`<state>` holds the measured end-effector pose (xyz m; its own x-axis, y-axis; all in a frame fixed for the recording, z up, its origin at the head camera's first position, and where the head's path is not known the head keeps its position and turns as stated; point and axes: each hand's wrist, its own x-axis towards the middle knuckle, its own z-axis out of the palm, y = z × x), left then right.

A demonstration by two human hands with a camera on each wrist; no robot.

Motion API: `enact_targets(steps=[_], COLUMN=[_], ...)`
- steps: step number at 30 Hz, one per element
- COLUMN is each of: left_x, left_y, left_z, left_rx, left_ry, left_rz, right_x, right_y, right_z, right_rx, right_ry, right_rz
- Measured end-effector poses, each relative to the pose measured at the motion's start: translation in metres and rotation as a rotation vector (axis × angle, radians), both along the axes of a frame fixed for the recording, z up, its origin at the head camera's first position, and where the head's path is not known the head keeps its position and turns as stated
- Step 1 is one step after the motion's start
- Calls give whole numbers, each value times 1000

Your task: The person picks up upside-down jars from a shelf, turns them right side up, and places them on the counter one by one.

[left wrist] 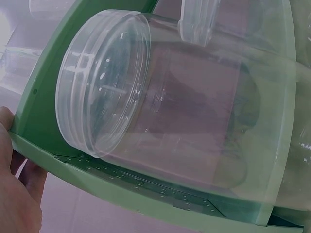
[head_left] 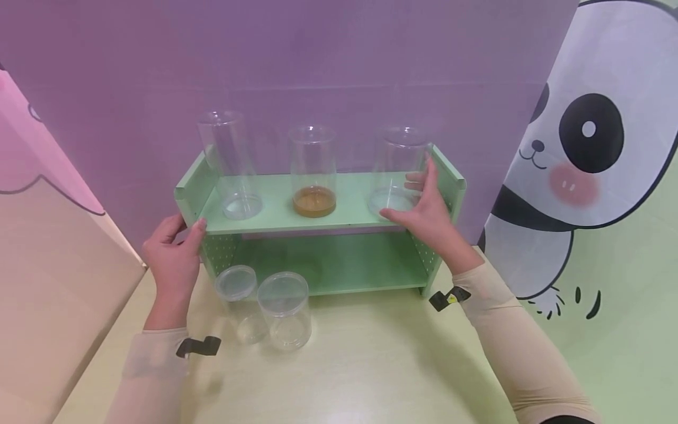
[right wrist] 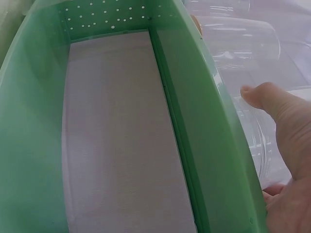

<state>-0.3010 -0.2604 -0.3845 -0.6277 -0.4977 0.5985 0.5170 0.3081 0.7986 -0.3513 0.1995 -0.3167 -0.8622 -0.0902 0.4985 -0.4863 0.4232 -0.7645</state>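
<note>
Arms (head_left: 516,333) outstretched, left hand (head_left: 173,252) grips shelf (head_left: 352,197), right hand (head_left: 428,213) cups jar (head_left: 393,168).

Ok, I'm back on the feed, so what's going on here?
A person's left grip holds the left end of a pale green two-tier shelf. The right grip is around a clear cylindrical right jar on the shelf's upper tier, thumb in front. A clear middle jar with a brown base and a tall clear left jar stand along that tier. Two clear lidded jars stand on the pale table in front.
</note>
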Motion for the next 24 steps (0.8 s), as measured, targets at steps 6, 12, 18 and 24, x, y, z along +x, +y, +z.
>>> enact_targets(steps=[6, 12, 18, 24], left_x=[0, -1, -1, -1], left_y=[1, -1, -1, -1], left_z=[1, 0, 0, 0], left_rx=[5, 8, 5, 13], left_ry=[4, 2, -3, 10], left_rz=[2, 3, -1, -9], right_x=[12, 32, 44, 58], right_y=[1, 1, 1, -1], right_z=[0, -2, -4, -5], right_rx=[-20, -28, -35, -52], right_ry=[7, 20, 30, 25], right_rz=[44, 87, 121, 168])
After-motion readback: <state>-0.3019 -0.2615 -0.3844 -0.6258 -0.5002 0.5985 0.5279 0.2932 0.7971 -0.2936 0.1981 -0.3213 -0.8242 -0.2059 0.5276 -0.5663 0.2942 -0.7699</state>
